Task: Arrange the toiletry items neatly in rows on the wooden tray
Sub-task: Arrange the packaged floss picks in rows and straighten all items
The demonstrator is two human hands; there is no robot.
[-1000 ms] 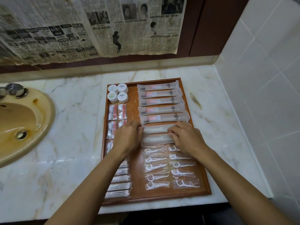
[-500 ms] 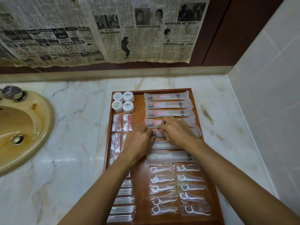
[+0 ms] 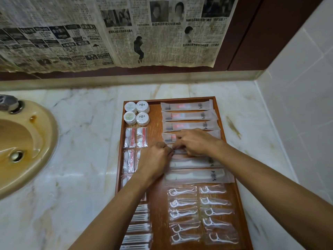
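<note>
Tray: the wooden tray (image 3: pixel 156 134) lies on the marble counter (image 3: pixel 81 141), to the right of the sink (image 3: pixel 27 145).
Long packets: the toothbrush packets (image 3: pixel 187 116) lie in a column at the tray's far right; two comb packets (image 3: pixel 196 176) lie nearer, below the hands.
Left hand: the left hand (image 3: pixel 155 159) is at the middle of the tray, fingers curled, pinching the left end of a long packet (image 3: pixel 180 151) between the two hands.
Right hand: the right hand (image 3: pixel 196 141) lies over the same packet, its fingers bent down on it and holding it; it also covers part of the packet above.
Other things on the tray: four round soaps (image 3: pixel 137 112) at the far left corner, small sachets (image 3: pixel 136 138) below them, floss picks (image 3: pixel 200 213) in two columns at the near right, cotton bud packets (image 3: pixel 138 228) at the near left, partly under the left forearm.
</note>
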